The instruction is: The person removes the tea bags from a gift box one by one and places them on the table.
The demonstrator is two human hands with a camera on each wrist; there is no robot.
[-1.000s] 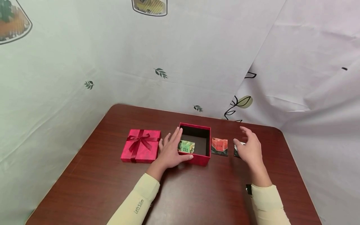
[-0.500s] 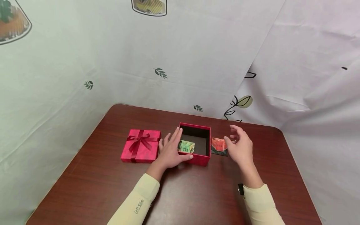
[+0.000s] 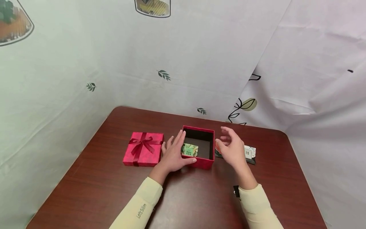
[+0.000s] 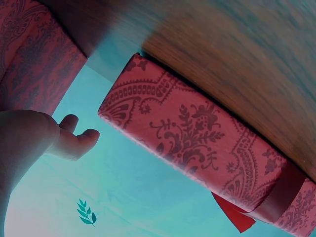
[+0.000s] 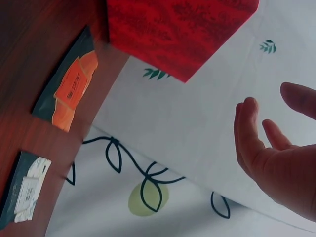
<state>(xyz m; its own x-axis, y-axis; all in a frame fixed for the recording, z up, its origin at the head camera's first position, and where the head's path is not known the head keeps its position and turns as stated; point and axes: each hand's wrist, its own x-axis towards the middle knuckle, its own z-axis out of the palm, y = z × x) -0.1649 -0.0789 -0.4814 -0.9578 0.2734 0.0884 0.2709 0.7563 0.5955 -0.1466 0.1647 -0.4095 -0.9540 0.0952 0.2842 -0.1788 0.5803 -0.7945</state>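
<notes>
My left hand lies along the left wall of an uncovered red gift box, fingers extended and thumb over the front rim. Inside the box, at its front left, is a green sachet. Just right of the box my right hand hovers with bent, relaxed fingers and nothing between them. It partly covers an orange and dark sachet on the table in the head view; the right wrist view shows that orange sachet whole. A white and dark sachet lies right of the hand.
The red box lid with its dark red ribbon bow sits left of the box, close to my left fingers. All stand on a brown wooden table. A pale patterned cloth hangs behind the table's far edge.
My right hand has moved left, from over the white sachet to over the orange one, so the white sachet is uncovered. The left hand and the box have stayed in place.
</notes>
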